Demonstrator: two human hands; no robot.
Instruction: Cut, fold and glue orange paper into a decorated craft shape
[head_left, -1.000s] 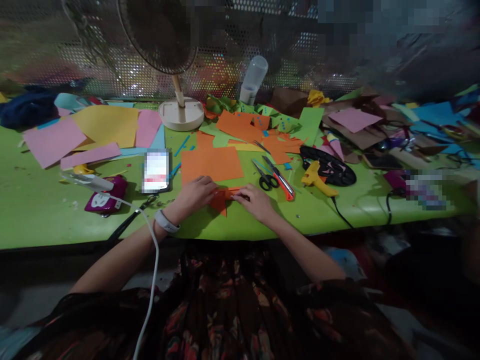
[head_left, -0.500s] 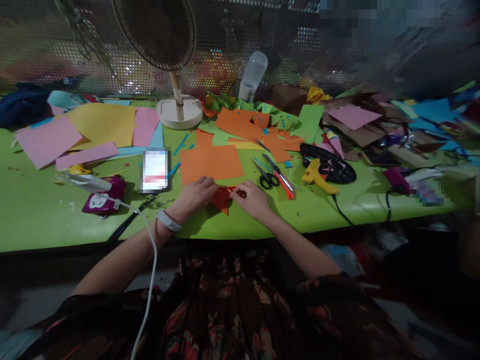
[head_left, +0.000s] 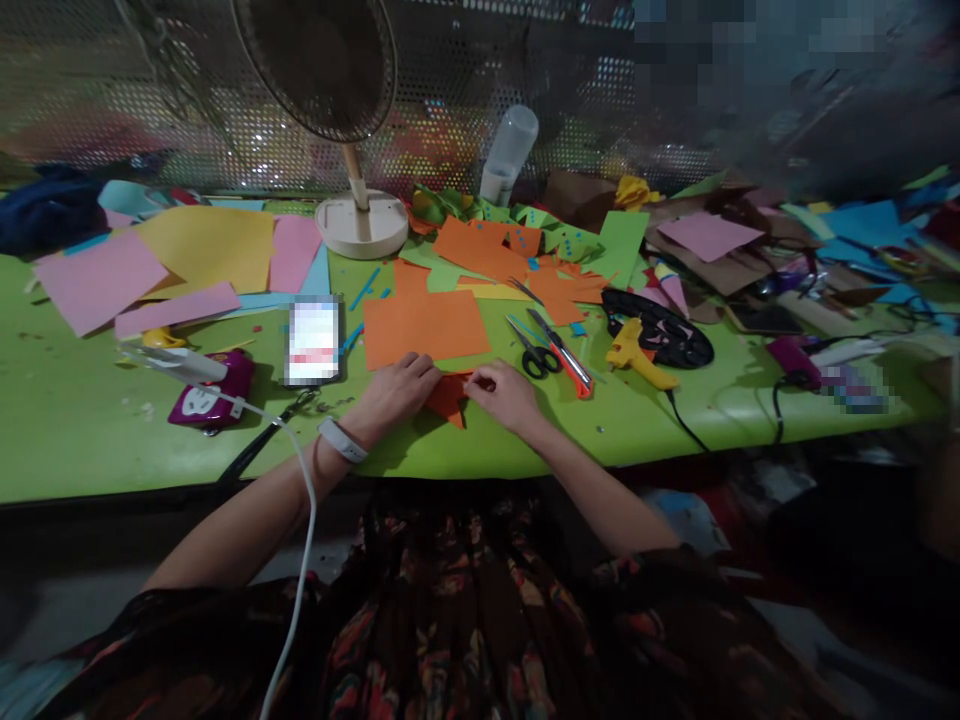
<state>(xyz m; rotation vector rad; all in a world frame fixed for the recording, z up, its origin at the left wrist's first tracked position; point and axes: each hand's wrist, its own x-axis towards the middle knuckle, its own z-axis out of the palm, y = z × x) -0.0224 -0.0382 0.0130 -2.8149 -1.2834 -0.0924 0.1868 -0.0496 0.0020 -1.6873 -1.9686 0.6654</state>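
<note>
A small pointed orange paper piece (head_left: 450, 400) lies at the front of the green table, between my two hands. My left hand (head_left: 399, 392), with a pale band on the wrist, rests on its left part, fingers together and pressing down. The fingertips of my right hand (head_left: 506, 398) are pinched at its right edge. Just beyond my hands lies a flat orange sheet (head_left: 426, 328). Black scissors (head_left: 537, 358) and a red utility knife (head_left: 566, 360) lie right of the sheet.
A yellow glue gun (head_left: 637, 358) rests by a black tray (head_left: 686, 340) on the right. Left are a phone (head_left: 313, 340) and a purple power socket (head_left: 214, 392), with a white cable (head_left: 309, 540) crossing my left forearm. A fan (head_left: 362, 228) stands behind.
The view has shifted slightly. My hands remain at the small orange piece, with the right fingertips now at its edge and little other movement.
</note>
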